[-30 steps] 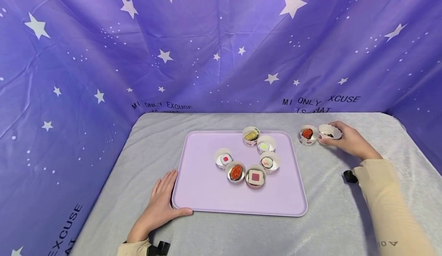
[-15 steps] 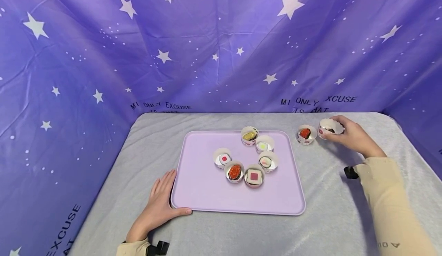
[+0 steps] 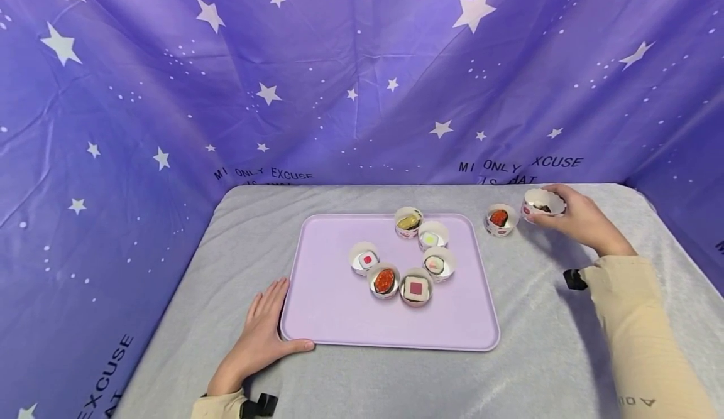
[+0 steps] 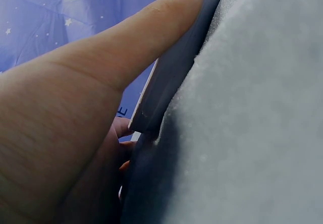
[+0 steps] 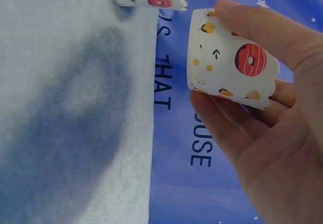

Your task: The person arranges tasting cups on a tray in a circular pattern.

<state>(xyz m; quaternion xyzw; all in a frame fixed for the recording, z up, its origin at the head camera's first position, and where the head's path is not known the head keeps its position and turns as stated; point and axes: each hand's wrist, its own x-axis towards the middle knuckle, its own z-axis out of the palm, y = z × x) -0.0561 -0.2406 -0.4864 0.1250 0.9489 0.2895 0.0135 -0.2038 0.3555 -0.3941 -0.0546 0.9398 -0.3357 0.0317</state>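
Note:
My right hand [image 3: 588,223] grips a white paper baking cup [image 5: 222,62] printed with doughnuts and flowers, thumb on one side and fingers on the other. In the right wrist view this cup hangs above the table, its shadow on the cloth. Something dark sits inside it. Just left of it stands another baking cup [image 3: 501,227] with an orange roe sushi piece [image 3: 499,218]. My left hand [image 3: 257,337] rests at the near left corner of the lilac tray [image 3: 339,318], fingers straight along its left side and thumb [image 4: 156,27] at the front edge.
Several baking cups with sushi pieces stand in a curve on the tray, among them one with roe [image 3: 384,281], one with a square roll [image 3: 416,288] and one with a yellow piece [image 3: 408,221]. Grey cloth [image 3: 396,381] covers the table; a purple star-print curtain [image 3: 317,92] hangs behind.
My right hand has lifted its baking cup from beside the roe cup, moving it up and slightly away. The left hand holds its place at the tray.

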